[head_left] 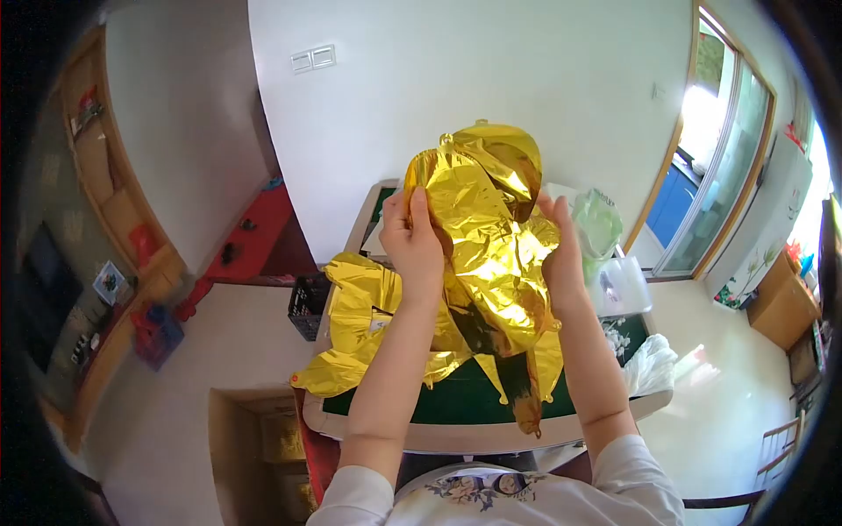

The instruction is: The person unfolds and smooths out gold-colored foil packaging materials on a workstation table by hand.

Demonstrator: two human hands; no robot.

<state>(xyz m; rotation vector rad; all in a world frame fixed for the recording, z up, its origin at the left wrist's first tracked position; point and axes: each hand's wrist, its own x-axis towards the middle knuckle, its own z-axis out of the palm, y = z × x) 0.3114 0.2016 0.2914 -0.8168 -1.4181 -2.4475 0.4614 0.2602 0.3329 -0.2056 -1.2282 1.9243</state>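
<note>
A crumpled, uninflated gold foil balloon (478, 210) is held up over the table between my two hands. My left hand (412, 237) pinches its left edge, thumb in front. On the other side, my right hand (561, 245) grips its right edge, with the fingers partly behind the foil. The balloon's lower end hangs down toward the table's near edge. More flat gold foil balloons (360, 294) lie on the green tabletop (438, 405), beneath and left of my left forearm.
A light green plastic bag (598, 223), a clear plastic container (621, 287) and a crumpled clear bag (651, 364) are at the table's right. A black basket (307, 305) stands at its left. An opened cardboard box (237, 456) with gold foil inside sits on the floor, lower left.
</note>
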